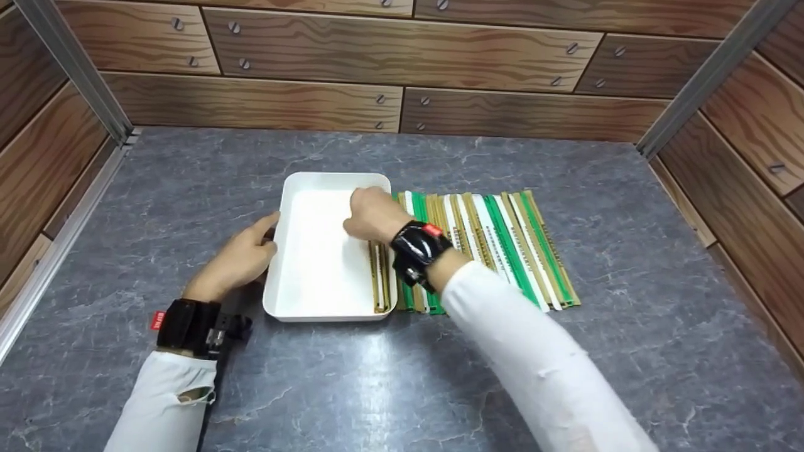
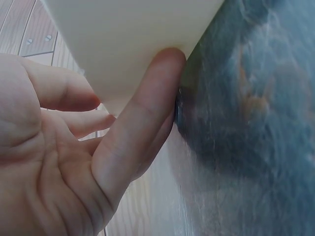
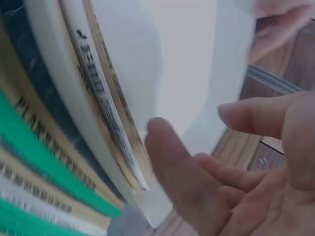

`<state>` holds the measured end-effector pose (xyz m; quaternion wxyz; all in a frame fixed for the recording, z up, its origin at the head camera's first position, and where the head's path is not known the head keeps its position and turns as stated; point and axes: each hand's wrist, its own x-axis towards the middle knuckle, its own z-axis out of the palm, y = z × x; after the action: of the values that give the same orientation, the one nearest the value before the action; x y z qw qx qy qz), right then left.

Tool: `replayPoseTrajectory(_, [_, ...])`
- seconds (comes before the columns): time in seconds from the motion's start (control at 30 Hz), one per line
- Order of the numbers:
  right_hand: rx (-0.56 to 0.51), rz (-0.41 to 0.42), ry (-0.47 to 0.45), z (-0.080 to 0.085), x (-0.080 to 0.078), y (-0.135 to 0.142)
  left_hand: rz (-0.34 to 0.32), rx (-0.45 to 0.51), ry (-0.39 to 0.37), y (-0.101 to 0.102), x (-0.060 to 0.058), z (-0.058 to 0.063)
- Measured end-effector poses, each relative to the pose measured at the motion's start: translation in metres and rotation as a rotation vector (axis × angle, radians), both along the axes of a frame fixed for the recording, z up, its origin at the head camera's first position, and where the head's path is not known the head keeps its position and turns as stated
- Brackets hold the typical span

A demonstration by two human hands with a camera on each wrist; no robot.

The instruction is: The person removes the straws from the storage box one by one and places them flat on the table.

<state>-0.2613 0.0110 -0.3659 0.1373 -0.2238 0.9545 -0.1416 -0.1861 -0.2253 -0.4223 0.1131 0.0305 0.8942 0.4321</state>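
Observation:
A shallow white rectangular tray lies on the grey marbled table. Against its left wall rests my left hand; in the left wrist view a fingertip touches the tray's side low by the table. My right hand hovers over the tray's right half. The right wrist view shows its fingers apart with nothing between them, one fingertip close beside the strips inside. Those few narrow gold and white strips, printed with dark lettering, lie lengthwise along the tray's right wall.
Right of the tray, a row of many long strips in green, white and gold lies side by side on the table. Wood-patterned walls close off the back and sides, with metal posts at the corners.

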Motion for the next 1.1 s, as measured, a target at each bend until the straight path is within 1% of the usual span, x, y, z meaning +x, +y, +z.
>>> replayPoseTrajectory(0.1, [0.068,-0.007,0.013,-0.009,-0.002,-0.006,-0.002,-0.004,0.013,0.002,0.000,-0.001])
replayPoseTrajectory(0.23, [0.144,-0.023,0.043,-0.016,-0.001,-0.010,-0.008,0.008,-0.014,0.003,-0.001,0.001])
replayPoseTrajectory(0.33, [0.200,-0.005,0.073,-0.018,0.001,-0.014,-0.013,0.026,-0.040,0.004,0.000,0.002])
replayPoseTrajectory(0.5, [0.234,0.022,0.087,-0.019,0.001,-0.016,-0.010,0.007,-0.021,0.004,-0.001,0.003])
replayPoseTrajectory(0.63, [0.243,-0.013,0.059,-0.019,0.000,-0.018,-0.009,-0.013,0.002,0.003,-0.001,0.003])
replayPoseTrajectory(0.73, [0.221,-0.056,0.035,-0.020,0.000,-0.017,-0.010,-0.021,0.011,0.002,0.000,0.002])
replayPoseTrajectory(0.8, [0.187,-0.074,0.025,-0.020,0.000,-0.017,-0.010,-0.023,0.012,0.002,0.000,0.000])
replayPoseTrajectory(1.0, [0.073,-0.078,0.002,-0.019,0.002,-0.014,-0.013,-0.025,0.030,0.001,0.001,0.000])
replayPoseTrajectory(1.1, [0.004,-0.084,-0.051,-0.015,0.001,-0.012,-0.009,-0.029,0.032,0.000,0.000,0.001])
